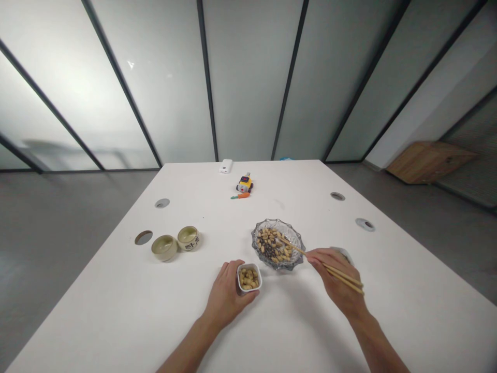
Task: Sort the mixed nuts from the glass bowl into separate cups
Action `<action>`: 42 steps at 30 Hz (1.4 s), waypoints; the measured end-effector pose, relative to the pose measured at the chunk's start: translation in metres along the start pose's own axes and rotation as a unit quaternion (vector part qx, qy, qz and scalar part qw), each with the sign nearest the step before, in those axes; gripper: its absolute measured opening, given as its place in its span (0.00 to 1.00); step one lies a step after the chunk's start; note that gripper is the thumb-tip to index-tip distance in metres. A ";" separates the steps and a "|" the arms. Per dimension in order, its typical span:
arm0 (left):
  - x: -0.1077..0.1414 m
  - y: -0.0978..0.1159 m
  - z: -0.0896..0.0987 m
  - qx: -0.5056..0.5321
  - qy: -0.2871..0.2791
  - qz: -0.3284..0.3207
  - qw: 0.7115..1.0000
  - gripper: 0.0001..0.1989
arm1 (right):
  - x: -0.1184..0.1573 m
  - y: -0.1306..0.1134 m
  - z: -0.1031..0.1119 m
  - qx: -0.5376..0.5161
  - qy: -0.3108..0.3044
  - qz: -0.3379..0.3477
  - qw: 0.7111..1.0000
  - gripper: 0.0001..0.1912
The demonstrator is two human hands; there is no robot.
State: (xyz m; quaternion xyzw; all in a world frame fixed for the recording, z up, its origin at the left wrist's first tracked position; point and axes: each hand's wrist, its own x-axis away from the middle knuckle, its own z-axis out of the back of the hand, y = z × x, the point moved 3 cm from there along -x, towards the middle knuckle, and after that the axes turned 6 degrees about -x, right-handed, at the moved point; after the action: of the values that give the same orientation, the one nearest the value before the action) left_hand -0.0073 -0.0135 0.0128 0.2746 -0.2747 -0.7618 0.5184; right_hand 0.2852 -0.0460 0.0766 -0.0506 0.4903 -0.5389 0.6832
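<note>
My left hand (229, 292) is wrapped round a small white square dish (260, 282) that holds light brown nuts (248, 278), perhaps cashews. In my right hand (337, 280) is a pair of wooden chopsticks (345, 277). Their tips reach into a scalloped glass bowl (298, 239), just right of the white dish. Inside the bowl, pale peanuts (267, 235) lie mixed with small dark seeds or beans (267, 251). Whether the chopstick tips pinch a nut is too small to tell. Behind my right hand, a pale rounded thing (344, 253) is mostly hidden.
Two beige cups (164, 248) stand at the left, one with dark lettering. Farther back lie an orange toy carrot (243, 196), a yellow toy car (244, 183) and a white box-like device (225, 166). Round holes (143, 238) pierce the white table (202, 331) near both sides.
</note>
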 end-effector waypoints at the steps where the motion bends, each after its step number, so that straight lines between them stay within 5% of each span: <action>1: 0.000 0.000 0.000 0.000 0.000 -0.001 1.000 0.28 | 0.000 -0.005 0.004 0.002 0.010 -0.003 1.000 0.10; 4: -0.001 0.001 0.000 -0.001 -0.001 -0.003 1.000 0.27 | 0.000 -0.025 0.017 -0.019 0.031 -0.011 0.999 0.11; 10: -0.001 0.002 0.000 -0.009 0.006 -0.003 1.000 0.27 | 0.001 -0.061 0.023 -0.064 -0.032 0.000 0.997 0.11; 14: -0.001 0.002 0.001 -0.014 0.009 -0.008 1.000 0.27 | 0.004 -0.049 0.022 0.009 0.009 0.007 1.000 0.09; 22: -0.001 0.002 0.001 -0.004 -0.001 -0.008 1.000 0.26 | 0.010 -0.022 0.002 0.000 -0.042 0.006 0.999 0.08; 28: -0.001 0.002 0.001 -0.009 0.008 -0.010 1.000 0.26 | 0.012 -0.016 0.000 -0.010 -0.041 -0.036 0.998 0.10; 34: -0.001 0.001 0.000 -0.010 0.005 -0.009 1.000 0.26 | 0.014 -0.019 0.005 0.006 -0.004 -0.009 1.000 0.09; 42: -0.001 0.002 0.001 -0.007 0.004 -0.010 1.000 0.26 | 0.014 -0.020 0.001 -0.004 -0.063 -0.009 0.998 0.08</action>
State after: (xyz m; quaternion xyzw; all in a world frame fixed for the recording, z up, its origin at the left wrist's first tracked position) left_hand -0.0064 -0.0131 0.0144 0.2764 -0.2646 -0.7679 0.5137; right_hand 0.2713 -0.0661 0.0802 -0.0915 0.4478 -0.5386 0.7078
